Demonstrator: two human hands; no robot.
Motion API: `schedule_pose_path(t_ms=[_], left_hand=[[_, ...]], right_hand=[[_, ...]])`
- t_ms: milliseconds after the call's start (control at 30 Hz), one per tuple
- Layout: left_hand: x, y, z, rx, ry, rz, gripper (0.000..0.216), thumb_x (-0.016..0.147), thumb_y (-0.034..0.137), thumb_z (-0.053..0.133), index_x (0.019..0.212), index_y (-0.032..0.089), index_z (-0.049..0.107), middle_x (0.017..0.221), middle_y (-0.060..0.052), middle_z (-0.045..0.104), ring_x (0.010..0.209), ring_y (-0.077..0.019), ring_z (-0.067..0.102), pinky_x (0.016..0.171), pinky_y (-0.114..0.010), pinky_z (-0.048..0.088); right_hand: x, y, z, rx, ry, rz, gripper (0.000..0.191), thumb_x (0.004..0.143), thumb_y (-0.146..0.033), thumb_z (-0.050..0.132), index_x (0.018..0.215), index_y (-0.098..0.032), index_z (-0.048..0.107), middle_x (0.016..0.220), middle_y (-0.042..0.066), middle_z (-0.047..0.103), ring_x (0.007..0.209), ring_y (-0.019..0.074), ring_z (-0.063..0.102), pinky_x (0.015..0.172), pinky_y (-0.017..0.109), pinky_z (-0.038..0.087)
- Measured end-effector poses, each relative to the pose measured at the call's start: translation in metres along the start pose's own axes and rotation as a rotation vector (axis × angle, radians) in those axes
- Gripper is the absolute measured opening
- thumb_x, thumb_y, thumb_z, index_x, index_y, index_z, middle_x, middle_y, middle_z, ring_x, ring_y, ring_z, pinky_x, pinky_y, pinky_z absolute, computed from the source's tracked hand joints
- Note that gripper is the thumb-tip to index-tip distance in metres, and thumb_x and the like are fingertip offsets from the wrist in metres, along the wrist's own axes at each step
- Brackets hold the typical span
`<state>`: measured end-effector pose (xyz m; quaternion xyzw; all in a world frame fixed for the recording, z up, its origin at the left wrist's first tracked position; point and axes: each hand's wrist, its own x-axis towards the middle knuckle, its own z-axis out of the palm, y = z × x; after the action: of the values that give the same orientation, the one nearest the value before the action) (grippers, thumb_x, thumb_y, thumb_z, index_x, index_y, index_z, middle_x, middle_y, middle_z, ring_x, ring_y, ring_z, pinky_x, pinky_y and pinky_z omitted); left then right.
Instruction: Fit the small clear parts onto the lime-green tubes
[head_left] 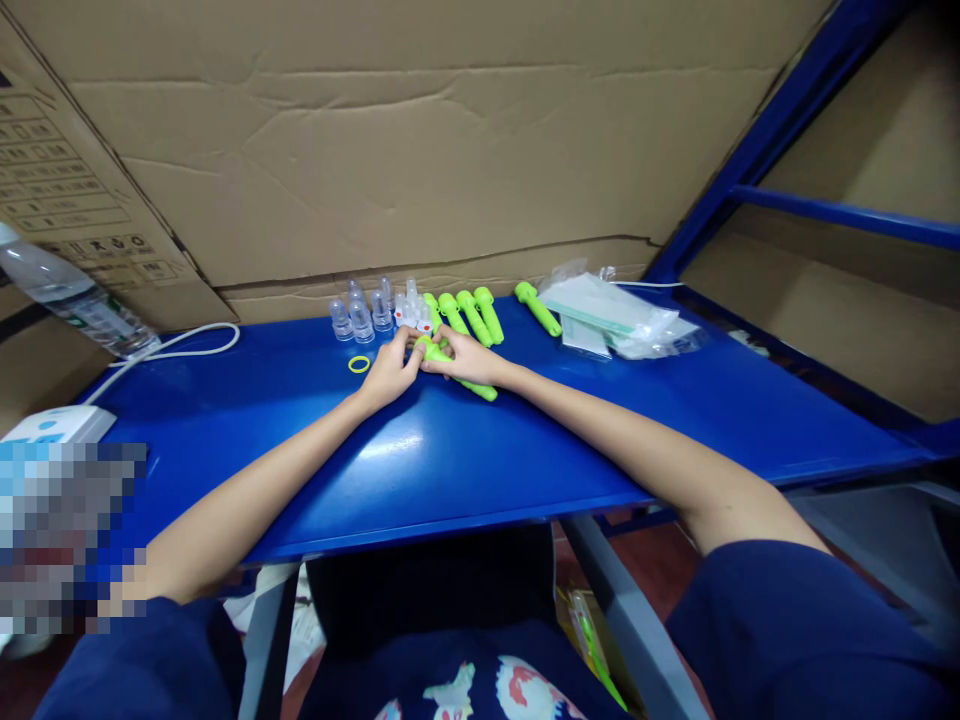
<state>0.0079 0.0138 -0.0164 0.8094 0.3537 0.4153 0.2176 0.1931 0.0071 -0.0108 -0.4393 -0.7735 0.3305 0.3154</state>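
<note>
Both hands meet at the wide end of a lime-green flashlight-shaped body [480, 390] lying slantwise over the blue table. My right hand [472, 358] is closed around it below the head. The fingers of my left hand [391, 368] pinch at the head's rim. A yellow ring [359, 365] lies flat just left of my left hand. Behind the hands stand several clear plastic caps [361, 322], a few with a red dot [400, 313]. More green flashlight-shaped bodies [472, 318] lie in a row behind my right hand.
A single green body [538, 308] lies farther right, beside clear plastic bags [615, 312] with pale sheets. At left are a tilted water bottle [75, 300], a white cable [202, 338] and a white-and-blue box [60, 428]. Cardboard [450, 150] walls the back of the blue table [315, 490].
</note>
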Motion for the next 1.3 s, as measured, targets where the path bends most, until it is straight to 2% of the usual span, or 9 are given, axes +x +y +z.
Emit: schedule_pose_path(t_ms=[333,533,667,833,1300], left_hand=[[0.0001,-0.0001,-0.0011,0.007,-0.015,0.002,0.008,0.096,0.023,0.05,0.102,0.02,0.054,0.104,-0.009,0.074,0.095,-0.0198,0.072,0.089,-0.033,0.056],[0.0021,-0.0037,-0.001,-0.017,-0.002,-0.03,0.018,0.095,0.024,0.054,0.11,0.017,0.061,0.111,-0.01,0.075,0.099,-0.0199,0.072,0.088,-0.031,0.056],[0.0033,-0.005,-0.0027,0.0,-0.011,-0.051,0.026,0.097,0.032,0.055,0.112,0.016,0.069,0.107,-0.009,0.076,0.09,-0.0192,0.071,0.078,-0.028,0.055],[0.003,-0.0081,-0.0041,0.032,0.056,-0.023,0.029,0.096,0.038,0.06,0.108,0.015,0.073,0.111,-0.011,0.07,0.081,-0.0151,0.067,0.076,-0.027,0.055],[0.0027,-0.0042,-0.0041,0.049,0.063,-0.048,0.024,0.094,0.03,0.061,0.105,0.014,0.074,0.11,-0.01,0.067,0.08,-0.0139,0.063,0.077,-0.027,0.055]], right_hand=[[0.0012,0.0015,0.0005,-0.01,-0.008,-0.012,0.042,0.08,-0.048,0.069,0.095,-0.023,0.038,0.056,-0.01,0.052,0.049,0.0128,0.052,0.051,0.026,0.036],[0.0,-0.0009,0.0,-0.013,0.002,0.008,0.041,0.081,-0.046,0.069,0.096,-0.023,0.039,0.055,-0.01,0.053,0.05,0.0131,0.052,0.052,0.025,0.037],[-0.002,-0.0033,-0.0007,0.014,0.012,0.014,0.039,0.083,-0.045,0.068,0.096,-0.022,0.04,0.056,-0.008,0.057,0.051,0.0128,0.054,0.054,0.026,0.04],[-0.0025,-0.0041,-0.0008,0.014,0.013,0.013,0.038,0.083,-0.046,0.068,0.095,-0.022,0.04,0.055,-0.008,0.058,0.05,0.0125,0.054,0.055,0.025,0.04],[-0.0016,-0.001,-0.0006,-0.003,0.012,-0.007,0.034,0.085,-0.044,0.067,0.095,-0.022,0.043,0.056,-0.007,0.059,0.052,0.0133,0.057,0.055,0.026,0.043]])
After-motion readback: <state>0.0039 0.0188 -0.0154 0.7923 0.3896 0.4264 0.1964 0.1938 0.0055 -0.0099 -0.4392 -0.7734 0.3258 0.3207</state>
